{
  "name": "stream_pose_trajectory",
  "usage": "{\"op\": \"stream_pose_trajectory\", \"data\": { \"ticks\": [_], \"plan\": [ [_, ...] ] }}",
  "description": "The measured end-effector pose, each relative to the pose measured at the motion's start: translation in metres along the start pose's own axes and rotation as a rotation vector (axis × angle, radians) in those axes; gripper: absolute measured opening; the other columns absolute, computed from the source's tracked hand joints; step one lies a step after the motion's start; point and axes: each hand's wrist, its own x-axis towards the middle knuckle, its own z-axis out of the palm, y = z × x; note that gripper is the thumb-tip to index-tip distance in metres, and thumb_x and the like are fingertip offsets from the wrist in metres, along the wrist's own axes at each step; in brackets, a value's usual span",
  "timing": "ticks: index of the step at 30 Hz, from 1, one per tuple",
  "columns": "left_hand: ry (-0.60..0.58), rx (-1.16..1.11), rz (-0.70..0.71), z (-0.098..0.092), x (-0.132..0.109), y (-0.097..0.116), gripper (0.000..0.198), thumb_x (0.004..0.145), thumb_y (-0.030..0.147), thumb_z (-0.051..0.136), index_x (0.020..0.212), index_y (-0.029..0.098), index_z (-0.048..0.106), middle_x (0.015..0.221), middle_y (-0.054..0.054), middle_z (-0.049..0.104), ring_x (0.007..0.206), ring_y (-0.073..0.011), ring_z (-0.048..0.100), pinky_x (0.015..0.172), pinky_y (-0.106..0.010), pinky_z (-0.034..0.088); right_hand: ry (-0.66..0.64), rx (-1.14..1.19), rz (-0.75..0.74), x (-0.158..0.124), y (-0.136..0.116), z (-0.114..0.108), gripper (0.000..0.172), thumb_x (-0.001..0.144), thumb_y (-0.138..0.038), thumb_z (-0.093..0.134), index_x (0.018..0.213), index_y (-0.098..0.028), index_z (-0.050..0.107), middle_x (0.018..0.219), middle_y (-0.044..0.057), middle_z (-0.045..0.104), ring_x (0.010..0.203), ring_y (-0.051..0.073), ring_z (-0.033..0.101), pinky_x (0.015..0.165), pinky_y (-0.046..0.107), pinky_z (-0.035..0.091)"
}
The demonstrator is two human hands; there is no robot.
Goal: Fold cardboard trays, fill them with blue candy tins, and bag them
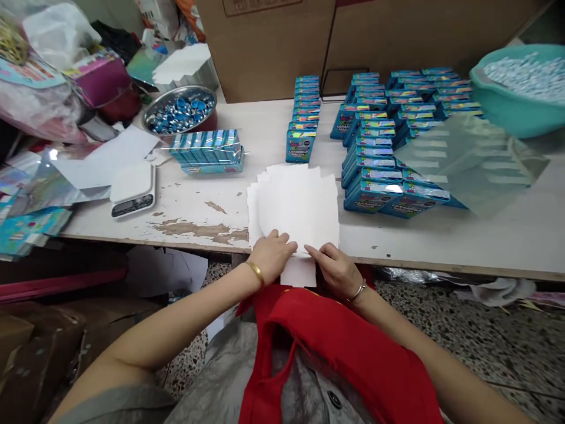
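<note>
In the head view a pile of white die-cut card blanks (300, 200) lies at the table's front edge, plain side up. A narrow flap of the top blank hangs over the edge towards the red apron (318, 318). My left hand (271, 256) rests on the lower left of the pile, fingertips spread on the card and thumb hidden. From the right, my right hand (336, 270) has its index finger stretched along the crease of the flap. Its other fingers curl at the card's edge, and the thumb is hidden. Just beyond the pile stands a row of blue candy boxes (300, 147).
Many blue boxes (375, 197) stand in rows at right, partly under a clear plastic bag (477, 159). Behind them is a turquoise basin (498, 112) of small pieces. At left are wrapped boxes (207, 156), a metal bowl (207, 121) of wrapped candies and a white scale (132, 185).
</note>
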Motion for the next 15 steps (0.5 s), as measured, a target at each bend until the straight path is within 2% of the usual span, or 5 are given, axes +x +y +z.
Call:
{"op": "stream_pose_trajectory", "data": {
  "ticks": [3, 5, 9, 12, 15],
  "plan": [
    [-0.068, 0.033, -0.001, -0.004, 0.01, 0.009, 0.02, 0.09, 0.011, 0.041, 0.086, 0.017, 0.06, 0.087, -0.009, 0.062, 0.087, -0.0226, 0.058, 0.067, -0.031, 0.049, 0.044, -0.057, -0.063, 0.002, 0.007, 0.009, 0.038, 0.093, -0.012, 0.034, 0.126, -0.019, 0.052, 0.078, 0.006, 0.056, 0.07, 0.018, 0.054, 0.066, 0.028, 0.049],
    [-0.061, 0.058, -0.005, -0.006, 0.012, 0.01, 0.019, 0.092, 0.014, 0.039, 0.096, 0.017, 0.058, 0.085, -0.008, 0.063, 0.082, -0.0219, 0.06, 0.064, -0.031, 0.048, 0.031, -0.077, -0.145, 0.002, 0.01, 0.008, 0.039, 0.092, -0.011, 0.035, 0.126, -0.017, 0.051, 0.084, 0.009, 0.06, 0.073, 0.018, 0.055, 0.067, 0.029, 0.049],
    [-0.035, 0.09, 0.071, -0.004, 0.01, 0.004, 0.017, 0.092, 0.017, 0.041, 0.101, 0.017, 0.056, 0.085, -0.008, 0.064, 0.08, -0.0216, 0.061, 0.063, -0.03, 0.046, -0.104, -0.105, -0.281, -0.003, 0.012, -0.005, 0.05, 0.087, -0.009, 0.038, 0.136, -0.015, 0.043, 0.115, 0.015, 0.06, 0.084, 0.021, 0.057, 0.072, 0.036, 0.05],
    [-0.033, 0.054, 0.15, -0.003, 0.009, 0.0, 0.016, 0.091, 0.014, 0.044, 0.092, 0.017, 0.059, 0.086, -0.009, 0.063, 0.085, -0.0216, 0.06, 0.069, -0.031, 0.047, -0.2, -0.126, -0.282, -0.009, 0.012, -0.011, 0.058, 0.085, -0.017, 0.044, 0.141, -0.012, 0.035, 0.132, 0.018, 0.051, 0.095, 0.026, 0.055, 0.077, 0.042, 0.05],
    [-0.01, -0.001, 0.212, -0.004, 0.006, -0.005, 0.018, 0.091, 0.016, 0.043, 0.095, 0.017, 0.061, 0.096, -0.01, 0.061, 0.089, -0.0203, 0.059, 0.075, -0.032, 0.048, -0.142, -0.14, -0.236, -0.011, 0.011, -0.005, 0.055, 0.087, -0.019, 0.044, 0.141, -0.013, 0.037, 0.131, 0.016, 0.054, 0.095, 0.026, 0.056, 0.078, 0.043, 0.051]
  ]
}}
